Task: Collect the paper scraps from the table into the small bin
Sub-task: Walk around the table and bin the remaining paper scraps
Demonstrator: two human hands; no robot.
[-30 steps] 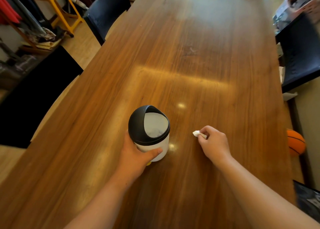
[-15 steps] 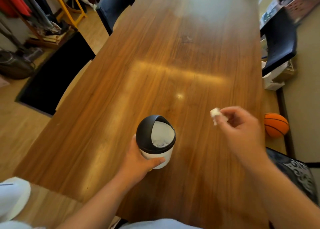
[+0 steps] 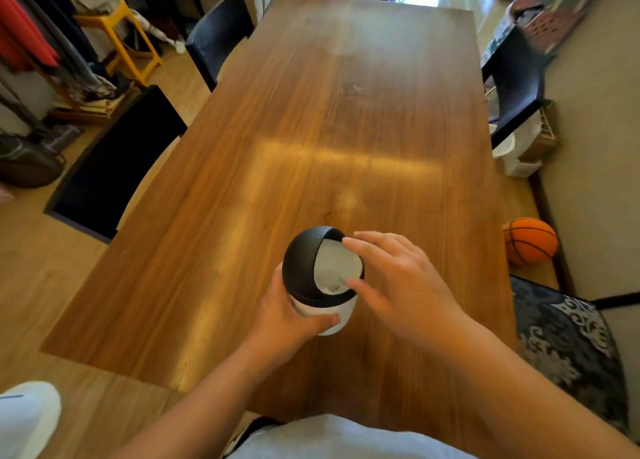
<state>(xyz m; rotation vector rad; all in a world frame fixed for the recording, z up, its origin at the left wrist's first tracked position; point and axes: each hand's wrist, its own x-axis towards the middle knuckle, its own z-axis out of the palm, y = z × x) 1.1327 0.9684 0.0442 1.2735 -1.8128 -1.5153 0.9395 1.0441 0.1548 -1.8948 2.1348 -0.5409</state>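
The small bin [image 3: 323,282] is gripped by the left hand [image 3: 289,320]; the right hand [image 3: 398,282], fingers spread, touches its lid opening.

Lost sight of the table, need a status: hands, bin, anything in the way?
Left hand gripping the small bin. Right hand open, fingers spread at the lid opening, no scrap visible in it. Table shows no scraps, nothing blocking.

long wooden table [image 3: 346,119], grain running near to far, with a bright glare band across its middle. small bin [image 3: 320,278], white body with black domed lid, is at the near end, right of centre.
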